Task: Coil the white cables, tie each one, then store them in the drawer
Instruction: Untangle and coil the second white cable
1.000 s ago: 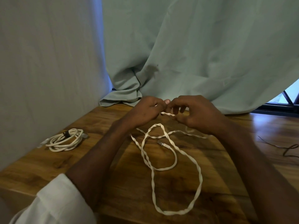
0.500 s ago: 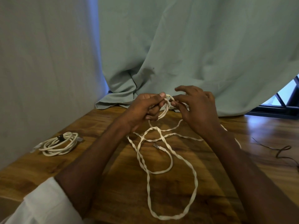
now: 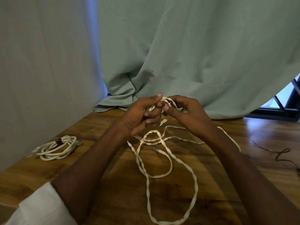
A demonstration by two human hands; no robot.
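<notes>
A long white flat cable sprawls in loose loops over the wooden table, its metal plug end lying free in the middle. Above the table's far side my left hand grips a small coil of that cable, fingers curled round the loops. My right hand is close beside it, thumb and fingers pinching a strand at the top of the coil. A second white cable, coiled and bound with a dark tie, lies at the left near the wall. No drawer is in view.
A pale green curtain hangs behind the table and pools on its far edge. A light wall borders the table on the left. A thin dark wire lies at the right. A window frame shows at the far right.
Both hands have risen from the table with the cable end. A short pinched strand has become a small coil in my left hand, and more slack has been drawn up.
</notes>
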